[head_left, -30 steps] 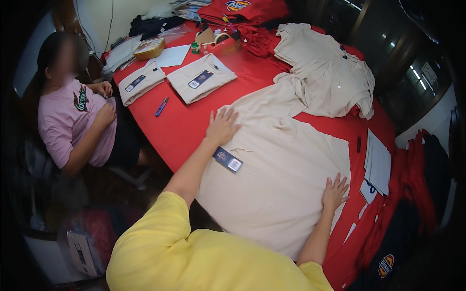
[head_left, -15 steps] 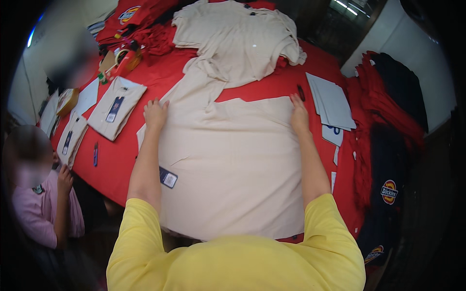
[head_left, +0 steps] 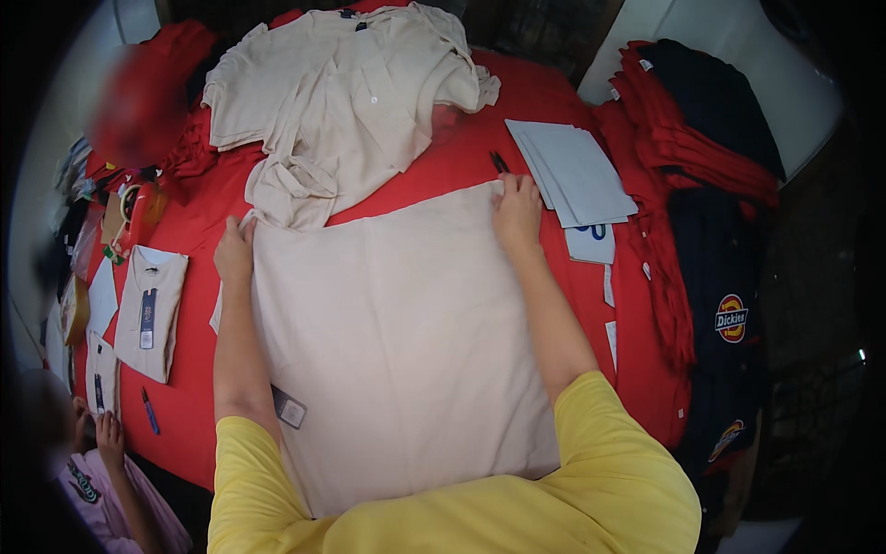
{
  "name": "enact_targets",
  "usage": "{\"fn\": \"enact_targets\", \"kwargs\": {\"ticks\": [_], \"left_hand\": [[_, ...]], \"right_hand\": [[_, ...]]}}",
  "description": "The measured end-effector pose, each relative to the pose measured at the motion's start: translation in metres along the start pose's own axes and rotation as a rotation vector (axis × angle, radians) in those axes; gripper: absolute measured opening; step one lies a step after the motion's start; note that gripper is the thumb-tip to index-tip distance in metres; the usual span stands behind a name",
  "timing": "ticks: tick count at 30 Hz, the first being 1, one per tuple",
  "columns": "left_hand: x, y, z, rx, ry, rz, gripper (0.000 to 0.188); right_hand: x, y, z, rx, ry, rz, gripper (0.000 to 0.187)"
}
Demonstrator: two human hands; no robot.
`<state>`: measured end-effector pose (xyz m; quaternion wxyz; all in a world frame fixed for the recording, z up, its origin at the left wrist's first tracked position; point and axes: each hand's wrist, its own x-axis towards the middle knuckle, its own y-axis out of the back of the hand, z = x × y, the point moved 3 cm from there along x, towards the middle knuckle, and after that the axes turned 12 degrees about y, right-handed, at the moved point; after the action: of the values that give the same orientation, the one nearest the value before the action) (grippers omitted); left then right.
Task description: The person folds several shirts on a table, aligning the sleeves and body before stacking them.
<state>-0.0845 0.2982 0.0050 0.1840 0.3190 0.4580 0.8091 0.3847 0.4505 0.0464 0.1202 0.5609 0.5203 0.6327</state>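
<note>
A beige shirt (head_left: 397, 342) lies spread over the near middle of the red-covered table, its near end hidden by my yellow-sleeved body. My left hand (head_left: 234, 249) pinches its far left corner. At the far right corner, my right hand (head_left: 519, 212) has its fingers closed on the edge. Between the two hands that edge runs nearly straight. A dark hang tag (head_left: 289, 407) sticks out beside my left forearm. Beyond the left corner, touching it, is a heap of more beige shirts (head_left: 341, 102).
Grey-white boards (head_left: 577, 175) and a black pen (head_left: 498, 162) lie right of my right hand. Red and navy garments (head_left: 711, 120) are stacked farther right. Folded beige shirts (head_left: 152, 314), a blue pen (head_left: 149, 411) and a red tape dispenser (head_left: 143, 212) are left. A co-worker's hands (head_left: 100, 429) touch a folded shirt.
The view has swung, so most things sit farther left. The shirt's far edge has become straighter and its surface smoother between my hands. Both hands remain at its far corners.
</note>
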Motion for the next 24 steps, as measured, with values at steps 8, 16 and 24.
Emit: {"fn": "enact_targets", "kwargs": {"ticks": [8, 16, 24], "left_hand": [[-0.009, 0.041, -0.037, -0.09, 0.073, -0.269, 0.048], [-0.038, 0.06, -0.11, -0.074, 0.28, -0.001, 0.039], [-0.203, 0.181, -0.139, -0.199, 0.316, -0.058, 0.045]], "right_hand": [[-0.087, 0.026, -0.005, -0.049, -0.027, -0.303, 0.059], [-0.137, 0.036, -0.018, -0.151, 0.068, -0.396, 0.057], [-0.264, 0.183, -0.016, 0.005, -0.363, -0.447, 0.049]]}}
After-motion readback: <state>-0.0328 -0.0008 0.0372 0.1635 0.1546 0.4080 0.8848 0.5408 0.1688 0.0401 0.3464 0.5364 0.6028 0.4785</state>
